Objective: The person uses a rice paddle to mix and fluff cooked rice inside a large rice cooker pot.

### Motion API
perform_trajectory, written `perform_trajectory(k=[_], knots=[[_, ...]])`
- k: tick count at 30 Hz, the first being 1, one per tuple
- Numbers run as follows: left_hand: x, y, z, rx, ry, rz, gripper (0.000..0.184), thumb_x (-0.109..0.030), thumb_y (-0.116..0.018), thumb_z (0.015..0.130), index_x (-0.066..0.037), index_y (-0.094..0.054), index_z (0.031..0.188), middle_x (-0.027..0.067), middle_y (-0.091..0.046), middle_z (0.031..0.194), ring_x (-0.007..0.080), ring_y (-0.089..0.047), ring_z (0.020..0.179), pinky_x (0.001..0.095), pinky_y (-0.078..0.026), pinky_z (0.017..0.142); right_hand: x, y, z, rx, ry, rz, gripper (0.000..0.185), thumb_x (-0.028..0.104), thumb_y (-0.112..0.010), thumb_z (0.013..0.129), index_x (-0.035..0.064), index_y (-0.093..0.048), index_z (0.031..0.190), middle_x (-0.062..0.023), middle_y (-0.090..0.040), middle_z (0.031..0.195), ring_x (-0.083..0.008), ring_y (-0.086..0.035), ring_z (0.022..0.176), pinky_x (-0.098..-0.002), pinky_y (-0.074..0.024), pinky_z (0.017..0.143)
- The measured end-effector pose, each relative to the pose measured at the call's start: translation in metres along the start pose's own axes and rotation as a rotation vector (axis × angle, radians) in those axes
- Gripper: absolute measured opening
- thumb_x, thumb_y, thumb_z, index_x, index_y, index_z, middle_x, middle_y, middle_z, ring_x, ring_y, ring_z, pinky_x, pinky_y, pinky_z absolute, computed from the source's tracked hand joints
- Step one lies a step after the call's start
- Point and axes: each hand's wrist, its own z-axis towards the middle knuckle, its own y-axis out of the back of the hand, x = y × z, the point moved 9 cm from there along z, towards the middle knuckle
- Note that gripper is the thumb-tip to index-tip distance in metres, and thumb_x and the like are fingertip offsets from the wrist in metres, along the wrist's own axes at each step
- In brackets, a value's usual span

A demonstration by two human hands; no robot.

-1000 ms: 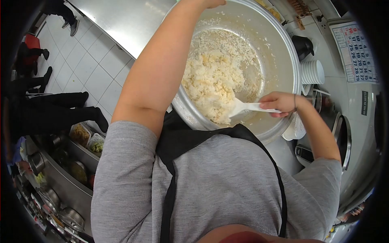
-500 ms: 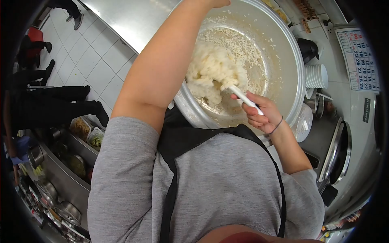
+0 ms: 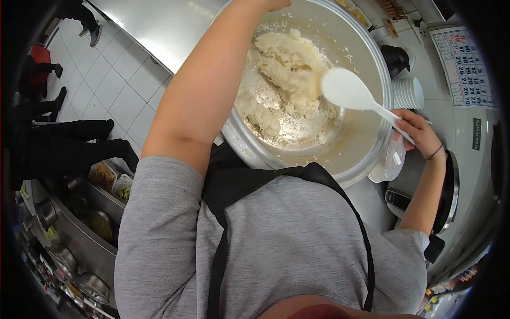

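A large metal pot (image 3: 385, 80) stands in front of me. White cooked rice (image 3: 289, 69) lies in a mound inside it, with loose grains stuck to the bottom and walls. My right hand (image 3: 417, 133) is at the pot's right rim, wrapped around the handle of a white rice paddle (image 3: 348, 89). The paddle's broad head hangs over the pot, just right of the mound. My left arm reaches across the pot's left side, and only a bit of my left hand (image 3: 279, 4) shows at the top edge, near the far rim; its fingers are mostly cut off.
A steel table (image 3: 164, 26) adjoins the pot on the left. Stacked white cups (image 3: 408, 93), a clear plastic lid (image 3: 394, 158) and a digital device (image 3: 398, 199) sit at the right. Other people's legs (image 3: 74, 141) and food containers (image 3: 103, 175) are at the left.
My right hand has moved right and lifted the paddle out of the rice, with its head now fully visible. The mound has shifted toward the pot's far side. My left arm stays almost in place.
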Motion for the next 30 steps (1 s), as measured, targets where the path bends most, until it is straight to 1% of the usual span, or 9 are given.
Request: perform_trajectory(k=[2,9,21,24,26,27,28,29,30], knots=[[0.001,0.001,0.001,0.0,0.001,-0.009,0.058,-0.033,-0.065,0.07,-0.006,-0.045,0.117,0.0207,-0.05,0.114,0.0343,-0.053,0.103,0.0409,-0.044,0.085,-0.019,0.021,0.001,-0.014,-0.213,-0.265,0.029,0.02,-0.048,0.088,0.0007,-0.054,0.109,-0.0018,-0.053,0.057,-0.0049,-0.039,0.035,-0.017,-0.0303,0.033],[-0.002,0.001,0.001,-0.007,0.007,-0.001,0.057,-0.035,-0.065,0.07,-0.005,-0.046,0.115,0.0216,-0.05,0.114,0.0349,-0.053,0.102,0.0412,-0.044,0.084,-0.051,-0.016,0.07,0.19,-0.163,-0.105,0.028,0.021,-0.053,0.087,0.0008,-0.057,0.106,0.0004,-0.049,0.053,-0.0034,-0.033,0.032,-0.0183,-0.0231,0.03],[-0.001,-0.003,0.006,-0.003,0.013,-0.024,0.057,-0.036,-0.065,0.069,-0.003,-0.047,0.113,0.0228,-0.052,0.112,0.0353,-0.054,0.101,0.0413,-0.045,0.083,-0.044,-0.025,0.07,0.298,-0.177,-0.032,0.029,0.019,-0.056,0.086,0.0023,-0.056,0.109,0.0017,-0.046,0.051,-0.0024,-0.03,0.031,-0.0173,-0.0215,0.03],[0.001,-0.002,0.006,-0.016,0.003,-0.038,0.058,-0.035,-0.066,0.069,-0.005,-0.047,0.114,0.0227,-0.052,0.112,0.035,-0.054,0.101,0.041,-0.045,0.084,-0.007,-0.02,0.054,0.197,-0.167,-0.277,0.027,0.016,-0.057,0.084,0.0038,-0.057,0.108,0.0,-0.049,0.055,-0.0042,-0.035,0.036,-0.0193,-0.0278,0.034],[0.002,-0.006,0.006,-0.01,-0.014,-0.065,0.058,-0.034,-0.066,0.068,-0.006,-0.047,0.116,0.0224,-0.052,0.112,0.0349,-0.053,0.102,0.0409,-0.045,0.084,0.04,0.002,0.035,-0.026,-0.01,-0.711,0.025,0.015,-0.062,0.079,0.0041,-0.06,0.102,-0.0035,-0.055,0.063,-0.008,-0.047,0.046,-0.024,-0.0392,0.042],[0.002,-0.007,0.007,-0.02,-0.014,-0.056,0.059,-0.033,-0.067,0.068,-0.007,-0.047,0.117,0.0219,-0.052,0.112,0.0348,-0.053,0.102,0.0409,-0.044,0.085,0.06,0.011,0.017,-0.107,-0.048,-0.779,0.026,0.012,-0.063,0.076,0.0039,-0.062,0.1,-0.0069,-0.061,0.071,-0.0139,-0.054,0.055,-0.0288,-0.0444,0.053],[0.003,-0.007,0.008,-0.035,-0.012,-0.049,0.06,-0.033,-0.067,0.068,-0.008,-0.046,0.119,0.0214,-0.052,0.112,0.0346,-0.053,0.102,0.0408,-0.044,0.085,0.098,0.006,-0.007,-0.182,0.116,-0.925,0.023,0.011,-0.062,0.076,0.0062,-0.063,0.099,-0.0104,-0.063,0.075,-0.0213,-0.059,0.061,-0.0324,-0.0454,0.059],[0.002,-0.006,0.007,-0.033,-0.017,-0.05,0.06,-0.033,-0.067,0.068,-0.008,-0.046,0.119,0.0214,-0.052,0.112,0.0346,-0.053,0.102,0.0408,-0.044,0.085,0.106,0.003,-0.012,-0.184,0.112,-0.922,0.023,0.011,-0.062,0.076,0.0062,-0.063,0.099,-0.0104,-0.063,0.075,-0.0213,-0.059,0.061,-0.0324,-0.0454,0.059],[0.002,-0.004,0.005,-0.024,-0.006,-0.047,0.061,-0.033,-0.067,0.068,-0.008,-0.046,0.119,0.0209,-0.052,0.113,0.0346,-0.053,0.102,0.0408,-0.044,0.086,0.12,-0.005,-0.017,-0.195,0.225,-0.992,0.019,0.011,-0.061,0.076,0.0066,-0.065,0.095,-0.0117,-0.064,0.078,-0.0248,-0.06,0.066,-0.0335,-0.0462,0.062]])
